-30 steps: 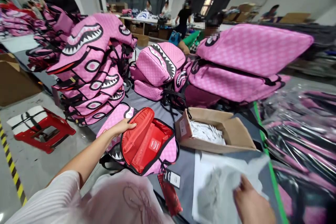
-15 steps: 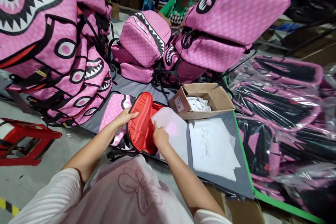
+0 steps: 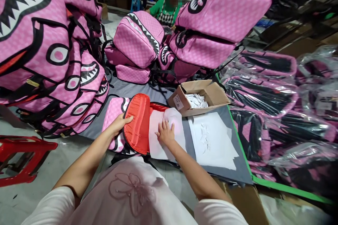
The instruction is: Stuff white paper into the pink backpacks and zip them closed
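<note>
On the grey table lies an unzipped pink backpack (image 3: 109, 112) with a shark-mouth print and a red lining (image 3: 141, 119). My left hand (image 3: 121, 122) grips the edge of its opened flap, thumb on the red inside. A whitish, translucent sheet (image 3: 155, 144) covers the right part of the opened bag, its left edge beside the red flap. My right hand (image 3: 166, 133) rests on this sheet with the fingers spread. Just to the right is a stack of white sheets (image 3: 213, 144) with small torn bits on top.
A cardboard box (image 3: 216, 95) of small white papers stands behind the sheets. Pink backpacks are piled at left (image 3: 58, 54) and back (image 3: 206, 52). Plastic-wrapped backpacks (image 3: 261, 95) lie at right, a red stool (image 3: 26, 158) at lower left. A person in green (image 3: 161, 8) is behind.
My right hand has gone from pointing at the sheet's left edge to lying spread on it. The sheet has shifted left over the bag. The flap is turned further open, facing up.
</note>
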Action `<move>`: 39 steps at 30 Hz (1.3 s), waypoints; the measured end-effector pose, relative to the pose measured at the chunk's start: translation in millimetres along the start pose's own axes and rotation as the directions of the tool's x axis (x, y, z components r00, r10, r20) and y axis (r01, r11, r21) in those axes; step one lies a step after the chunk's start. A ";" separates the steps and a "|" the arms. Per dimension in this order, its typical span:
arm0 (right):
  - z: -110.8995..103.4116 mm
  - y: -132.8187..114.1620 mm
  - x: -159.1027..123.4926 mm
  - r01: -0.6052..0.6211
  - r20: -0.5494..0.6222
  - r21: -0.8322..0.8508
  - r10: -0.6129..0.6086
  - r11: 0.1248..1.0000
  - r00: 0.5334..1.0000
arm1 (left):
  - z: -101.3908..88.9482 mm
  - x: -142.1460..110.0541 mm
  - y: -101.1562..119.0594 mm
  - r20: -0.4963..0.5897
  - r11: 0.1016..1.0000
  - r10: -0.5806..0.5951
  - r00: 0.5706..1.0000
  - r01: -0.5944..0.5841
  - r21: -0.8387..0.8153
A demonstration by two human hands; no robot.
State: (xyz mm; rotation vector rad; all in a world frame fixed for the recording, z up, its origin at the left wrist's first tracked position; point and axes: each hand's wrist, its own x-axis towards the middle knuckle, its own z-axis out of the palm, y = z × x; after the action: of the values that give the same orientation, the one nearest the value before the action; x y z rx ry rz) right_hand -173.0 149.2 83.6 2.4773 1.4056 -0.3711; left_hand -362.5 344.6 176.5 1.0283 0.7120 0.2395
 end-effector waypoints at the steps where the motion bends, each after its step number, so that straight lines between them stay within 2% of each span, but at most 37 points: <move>1: 5.7 0.6 0.9 -0.051 -0.002 -0.038 0.051 0.998 0.999 | -0.5 -0.1 -0.4 -0.004 1.000 -0.002 1.000 0.002 0.003; 3: 13.0 0.5 2.8 -0.081 -0.031 -0.064 0.079 0.995 0.996 | -0.2 -0.4 -0.9 -0.015 1.000 -0.006 1.000 0.006 0.010; 5: 15.7 -0.2 4.7 -0.035 -0.035 -0.068 0.033 0.997 0.999 | 1.7 -1.3 -1.0 -0.031 1.000 -0.006 0.999 0.007 0.015; 7: 15.8 0.0 6.6 -0.008 0.019 -0.086 0.010 0.996 1.000 | 4.6 -2.8 -0.6 -0.049 1.000 -0.005 0.999 0.006 0.020; 9: 15.0 1.2 8.8 -0.043 0.094 -0.125 0.055 0.991 0.994 | 7.6 -4.7 0.1 -0.068 1.000 -0.003 0.998 0.005 0.026; 11: 14.2 2.2 11.8 -0.090 0.120 -0.145 0.108 0.985 0.987 | 10.3 -6.7 0.6 -0.089 1.000 -0.002 0.996 0.005 0.030; 13: 13.8 2.1 16.0 -0.025 0.060 -0.118 0.033 0.993 0.998 | 13.1 -8.3 0.7 -0.109 1.000 -0.002 0.994 0.005 0.031; 16: 15.5 1.3 24.8 0.157 -0.039 -0.043 -0.159 0.987 0.987 | 17.9 -9.8 0.1 -0.136 1.000 0.003 0.991 0.001 0.025; 17: 16.8 1.5 28.2 0.173 -0.015 -0.031 -0.173 0.984 0.985 | 19.5 -10.3 -0.1 -0.143 1.000 0.004 0.990 0.000 0.024; 20: 21.6 4.4 38.6 0.074 0.126 -0.049 -0.067 0.996 0.990 | 22.9 -11.8 -0.5 -0.162 1.000 0.004 0.987 0.000 0.024; 21: 22.9 5.9 41.9 0.065 0.131 -0.063 -0.056 0.996 0.990 | 23.5 -12.2 -0.7 -0.171 1.000 0.005 0.985 -0.001 0.024; 23: 23.5 9.0 48.5 0.142 0.062 -0.072 -0.138 0.987 0.989 | 24.2 -12.4 -1.5 -0.192 1.000 0.010 0.981 -0.006 0.021; 24: 22.8 10.6 52.0 0.207 0.027 -0.075 -0.206 0.975 0.978 | 24.6 -12.3 -2.0 -0.202 1.000 0.012 0.979 -0.009 0.019; 26: 19.8 14.2 59.2 0.297 0.050 -0.070 -0.294 0.952 0.954 | 25.7 -11.6 -2.9 -0.216 1.000 0.017 0.976 -0.014 0.017; 29: 15.5 21.8 67.6 0.329 0.184 -0.057 -0.314 0.943 0.931 | 27.9 -11.0 -3.5 -0.228 1.000 0.023 0.973 -0.019 0.021; 31: 15.6 27.7 68.1 0.352 0.228 -0.061 -0.330 0.934 0.916 | 28.9 -11.5 -3.8 -0.242 0.999 0.028 0.970 -0.023 0.023; 36: 24.0 35.3 50.9 0.481 0.261 -0.061 -0.451 0.875 0.853 | 28.7 -13.5 -6.1 -0.282 1.000 0.031 0.959 -0.029 0.011; 39: 26.9 35.1 44.5 0.490 0.257 -0.077 -0.458 0.868 0.851 | 27.7 -13.1 -7.5 -0.295 1.000 0.027 0.955 -0.027 0.002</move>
State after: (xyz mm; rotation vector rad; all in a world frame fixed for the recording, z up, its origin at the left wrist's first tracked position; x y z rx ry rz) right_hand -123.0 157.8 46.7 1.8764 1.8595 -0.6134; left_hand -355.5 314.9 184.5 1.0108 0.9676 0.4237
